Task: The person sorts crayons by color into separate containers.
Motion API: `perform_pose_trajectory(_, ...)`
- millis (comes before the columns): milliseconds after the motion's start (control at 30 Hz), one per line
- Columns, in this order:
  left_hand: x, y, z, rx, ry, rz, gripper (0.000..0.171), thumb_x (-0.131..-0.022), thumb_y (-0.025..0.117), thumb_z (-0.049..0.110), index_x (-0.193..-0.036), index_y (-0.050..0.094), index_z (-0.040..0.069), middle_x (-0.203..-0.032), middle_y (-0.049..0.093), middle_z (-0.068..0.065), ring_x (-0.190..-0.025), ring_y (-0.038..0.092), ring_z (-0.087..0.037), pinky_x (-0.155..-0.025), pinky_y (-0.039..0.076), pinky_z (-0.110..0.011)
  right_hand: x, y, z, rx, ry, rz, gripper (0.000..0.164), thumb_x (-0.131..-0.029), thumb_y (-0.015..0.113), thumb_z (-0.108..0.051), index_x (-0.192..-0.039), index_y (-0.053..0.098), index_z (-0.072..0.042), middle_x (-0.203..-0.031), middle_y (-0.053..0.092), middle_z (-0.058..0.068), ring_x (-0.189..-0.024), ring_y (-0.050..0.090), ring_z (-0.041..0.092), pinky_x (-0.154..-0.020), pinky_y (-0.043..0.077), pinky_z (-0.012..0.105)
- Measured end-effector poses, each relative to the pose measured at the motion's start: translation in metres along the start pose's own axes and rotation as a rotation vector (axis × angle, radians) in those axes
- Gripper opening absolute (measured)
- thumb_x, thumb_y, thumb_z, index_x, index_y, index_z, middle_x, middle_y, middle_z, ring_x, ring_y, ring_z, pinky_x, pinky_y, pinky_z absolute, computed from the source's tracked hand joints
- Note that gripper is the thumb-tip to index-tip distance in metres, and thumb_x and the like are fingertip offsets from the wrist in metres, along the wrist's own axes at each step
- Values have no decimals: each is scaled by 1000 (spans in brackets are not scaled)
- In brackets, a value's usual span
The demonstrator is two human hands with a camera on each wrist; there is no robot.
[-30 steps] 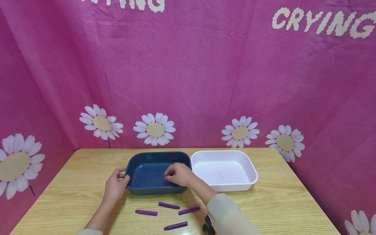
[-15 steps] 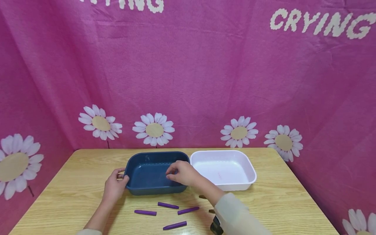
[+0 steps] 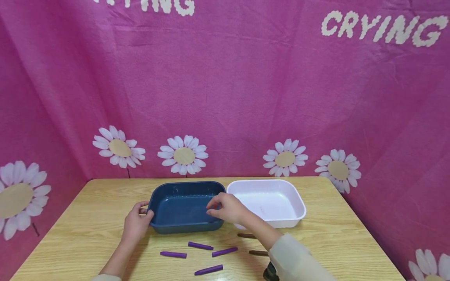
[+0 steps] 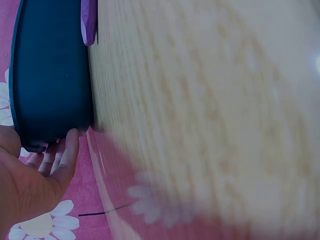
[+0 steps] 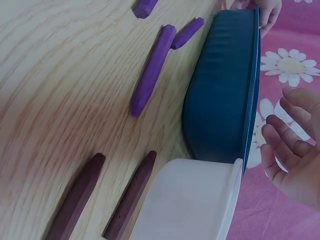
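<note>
A dark blue tray [image 3: 181,227] stands on the table with a white tray [image 3: 285,223] beside it on the right. My left hand [image 3: 136,223] grips the blue tray's left end, thumb at the rim and fingers on the outer wall, as the left wrist view also shows. Over the blue tray's right part hangs my right hand [image 3: 227,208]. In the right wrist view its fingers [image 5: 287,135] are loosely bent, apart, and hold nothing. Several purple crayons [image 3: 208,269] lie in front of the blue tray. Two brown crayons [image 5: 130,195] lie before the white tray, partly covered by my right forearm in the head view.
The wooden table [image 3: 337,249] runs back to a pink curtain [image 3: 225,97] printed with white daisies, which also hangs at both sides. A dark device [image 3: 270,272] sits under my right wrist. The two trays stand close together, end to end.
My right hand has drifted to the right above the blue tray, and its forearm has swung right, uncovering the brown crayons. The left hand keeps its grip. The head view has shifted slightly.
</note>
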State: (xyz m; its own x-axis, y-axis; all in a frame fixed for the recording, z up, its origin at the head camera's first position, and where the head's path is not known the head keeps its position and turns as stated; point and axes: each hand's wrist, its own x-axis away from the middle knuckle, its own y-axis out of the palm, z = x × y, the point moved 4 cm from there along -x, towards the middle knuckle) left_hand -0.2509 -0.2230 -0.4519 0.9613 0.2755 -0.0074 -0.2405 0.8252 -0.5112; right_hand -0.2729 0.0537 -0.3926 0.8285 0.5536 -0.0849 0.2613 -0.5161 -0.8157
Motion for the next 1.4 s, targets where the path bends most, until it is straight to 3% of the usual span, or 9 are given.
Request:
perform_pose_trajectory(600, 2, -1, 0, 0, -4, 0, 44, -88, 49, 13, -129, 46, -2, -107, 58, -23, -85, 63, -19, -61, 47, -20, 35, -15, 10, -34, -28, 18, 15, -85, 67, -19, -94, 72, -8, -81, 61, -3, -68, 50, 10, -61, 42, 20)
perform_pose_trajectory(867, 2, -1, 0, -12, -10, -7, 45, -88, 49, 13, -130, 45, -2, -109, 58, -23, -86, 63, -21, -61, 47, -21, 56, -21, 16, -53, -107, 70, 13, -82, 68, -15, -91, 71, -7, -80, 63, -1, -68, 53, 5, -63, 44, 17)
perform_pose_trajectory(1233, 2, 0, 0, 0, -7, -14, 45, -88, 49, 13, -130, 45, -2, -108, 58, -22, -84, 63, -18, -60, 48, -21, 84, -20, 33, -93, -95, 75, 11, -81, 70, -15, -90, 70, -8, -78, 61, -3, -68, 51, -1, -61, 44, 16)
perform_pose_trajectory(1400, 2, 0, 1, 10, -9, -14, 45, -88, 49, 12, -130, 45, -2, -107, 58, -22, -83, 63, -18, -61, 50, -22, 100, -22, 41, -126, -137, 72, 12, -82, 70, -17, -91, 70, -8, -78, 62, -3, -70, 50, -2, -62, 46, 18)
